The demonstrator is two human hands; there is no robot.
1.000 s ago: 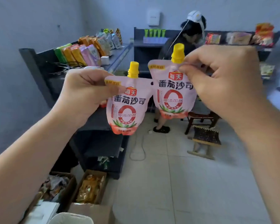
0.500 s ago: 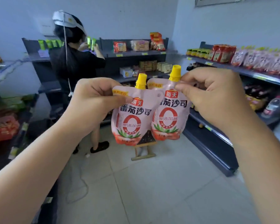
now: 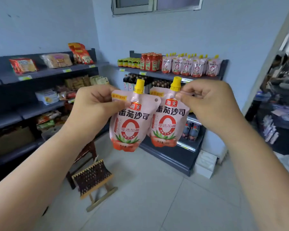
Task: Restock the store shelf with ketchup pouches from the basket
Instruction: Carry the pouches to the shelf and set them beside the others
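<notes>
The left hand (image 3: 92,110) pinches one ketchup pouch (image 3: 129,124) by its top left corner; the right hand (image 3: 207,104) pinches a second pouch (image 3: 168,120) just under its yellow cap. Both grips are narrow. The pouches hang side by side, edges touching, each printed 海天 番茄沙司 with a big red "0" and 零添加酱. On the top shelf (image 3: 165,75) behind, near its right end, stand about five like pouches (image 3: 190,67), with red bottles (image 3: 150,62) left of them.
</notes>
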